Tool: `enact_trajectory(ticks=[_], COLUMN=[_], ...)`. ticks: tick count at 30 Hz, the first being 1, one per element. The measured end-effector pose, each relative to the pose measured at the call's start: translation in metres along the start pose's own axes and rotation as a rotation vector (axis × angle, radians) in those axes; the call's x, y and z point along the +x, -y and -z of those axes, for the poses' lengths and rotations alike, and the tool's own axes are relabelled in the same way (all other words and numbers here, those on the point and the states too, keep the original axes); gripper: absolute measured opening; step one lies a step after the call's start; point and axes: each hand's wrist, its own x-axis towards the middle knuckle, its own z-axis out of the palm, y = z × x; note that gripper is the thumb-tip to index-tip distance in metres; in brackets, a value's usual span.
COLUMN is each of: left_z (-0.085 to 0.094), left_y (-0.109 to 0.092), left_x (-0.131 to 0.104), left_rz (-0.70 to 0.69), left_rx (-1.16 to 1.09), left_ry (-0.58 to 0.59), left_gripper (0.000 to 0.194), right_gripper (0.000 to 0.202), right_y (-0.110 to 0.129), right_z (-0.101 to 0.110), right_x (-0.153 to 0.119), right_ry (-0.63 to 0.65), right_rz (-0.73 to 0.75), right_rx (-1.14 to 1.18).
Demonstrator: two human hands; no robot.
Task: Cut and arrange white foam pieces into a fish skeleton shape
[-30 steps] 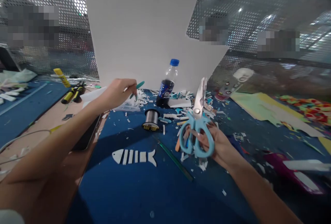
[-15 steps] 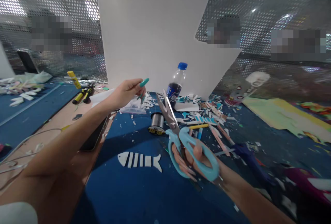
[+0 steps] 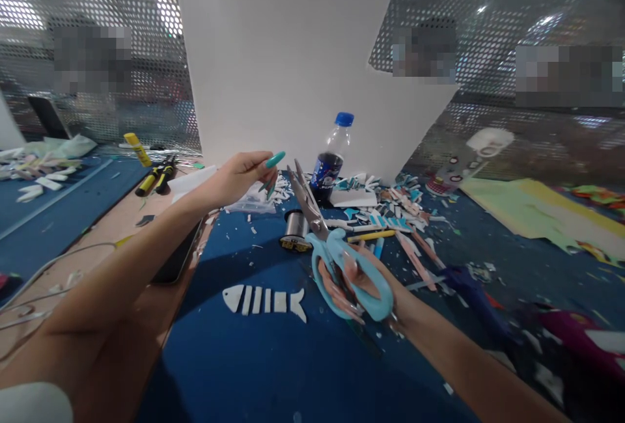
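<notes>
My right hand (image 3: 352, 273) grips light-blue-handled scissors (image 3: 319, 226), with fingers through the loops. The blades point up and left, a little apart, their tips just right of my left hand (image 3: 249, 172). That left hand is raised, thumb and fingers pinched together with long teal nails; whatever it may hold is too thin to see. Below the blades stands a spool of clear line (image 3: 295, 224), partly covered by the scissors. On the blue mat (image 3: 234, 371) lie white pieces laid out as a fish skeleton (image 3: 266, 300): head, several strips and a tail.
A bottle of dark drink (image 3: 328, 166) stands behind the scissors, against a white panel (image 3: 293, 52). Foam scraps (image 3: 390, 208) and a yellow stick (image 3: 372, 235) lie right of it. A phone (image 3: 178, 257) and pliers (image 3: 155, 176) are on the left. A blue glue gun (image 3: 476, 299) lies right.
My right hand has brought the scissors left and slightly up, closer to my left hand, and the blades have drawn a little nearer together. The left hand shifted slightly right, still pinched.
</notes>
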Motion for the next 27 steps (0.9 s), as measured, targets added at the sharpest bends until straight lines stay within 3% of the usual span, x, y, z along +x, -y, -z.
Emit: enact_trajectory(ticks=[11,27], left_z=[0.0001,0.0007], left_y=[0.0007,0.0016], left_x=[-0.0009,-0.0020], left_rz=[-0.014,-0.027], left_rx=[-0.001,-0.012], left_ry=[0.026,0.053], left_gripper=[0.043,0.043], right_gripper=[0.037,0.035], right_y=[-0.0007,-0.0008], right_z=[0.0013,0.0009], right_x=[0.0016,0.0027], right_ry=[0.040,0.039], right_rz=[0.054,0.066], right_rx=[0.233,0.209])
